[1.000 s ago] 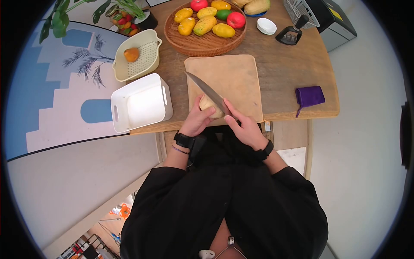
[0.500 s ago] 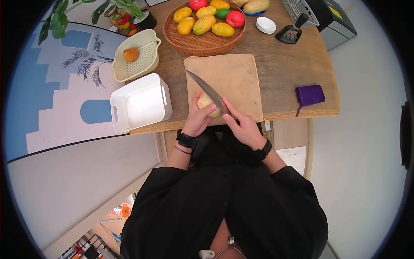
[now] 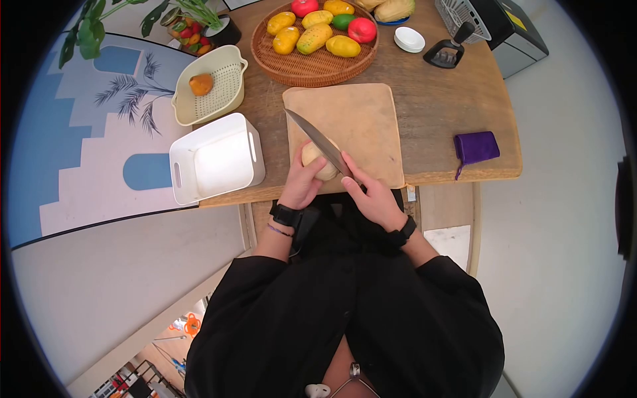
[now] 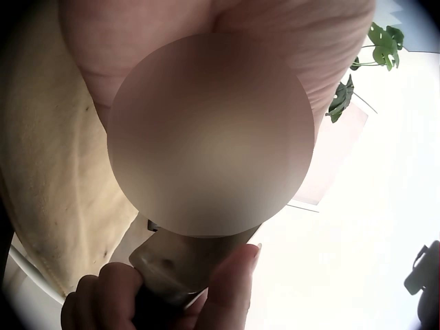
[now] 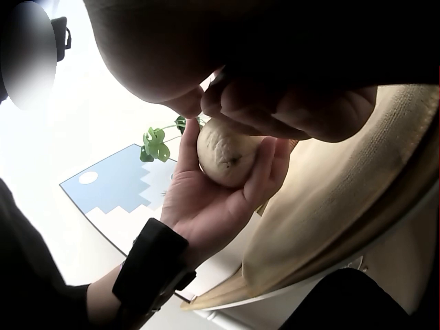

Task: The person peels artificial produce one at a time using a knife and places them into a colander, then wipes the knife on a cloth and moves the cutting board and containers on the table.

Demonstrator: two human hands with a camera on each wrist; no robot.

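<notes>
My left hand (image 3: pixel 303 184) grips a pale, cream-coloured round vegetable (image 5: pixel 225 157) near the front edge of the wooden cutting board (image 3: pixel 365 113). In the right wrist view its lower end has a rough patch with a dark spot. With my right hand (image 3: pixel 377 199) I hold a large kitchen knife (image 3: pixel 310 131) by its handle. The long blade points to the far left and lies across the vegetable's right side in the head view. A blurred disc covers the middle of the left wrist view and hides the contact there.
Left of the board stand a white bin (image 3: pixel 219 162) and a cream colander (image 3: pixel 225 89) with one orange-brown fruit (image 3: pixel 201 84). Behind the board is a wicker tray (image 3: pixel 292 74) of fruit. To the right lie a purple pouch (image 3: pixel 478 147), a black knife sharpener (image 3: pixel 446 54) and white dishes (image 3: pixel 409 40).
The vegetable has shifted slightly left and turned a little in my left hand, whose thumb has moved over it. The knife and my right hand have moved only slightly left.
</notes>
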